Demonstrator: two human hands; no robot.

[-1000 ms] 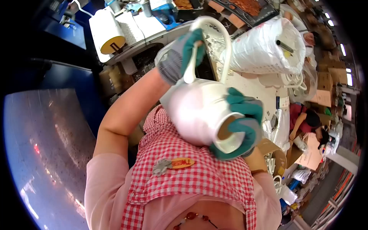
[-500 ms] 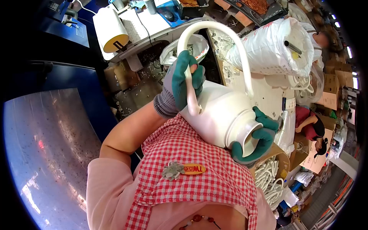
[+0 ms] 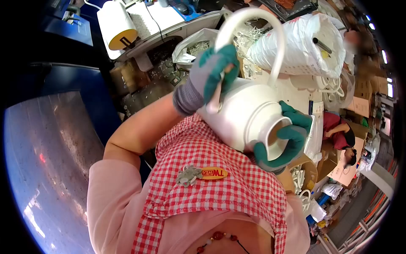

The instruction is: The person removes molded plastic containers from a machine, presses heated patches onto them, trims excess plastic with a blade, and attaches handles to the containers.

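Note:
A white plastic can (image 3: 234, 114) with a wide round neck and a tall arched tube-like handle lies tilted against my apron. My left hand (image 3: 218, 76), in a grey and green glove, is closed around the lower part of the arched handle (image 3: 277, 46). My right hand (image 3: 292, 139), gloved in green, grips the neck rim (image 3: 275, 146), with a finger curled into the opening. The can's far end is hidden behind my left hand and the apron.
Bags of white scraps (image 3: 196, 48) stand beyond my left hand. A large white sack (image 3: 296, 46) lies on the table (image 3: 296, 95). At right are a cardboard box (image 3: 308, 169) of white pieces and another person (image 3: 340, 133). A blue machine (image 3: 72, 106) stands left.
My left hand and the arched handle have moved up and to the right. The neck, with my right hand on it, has shifted slightly upward. Both hands keep hold.

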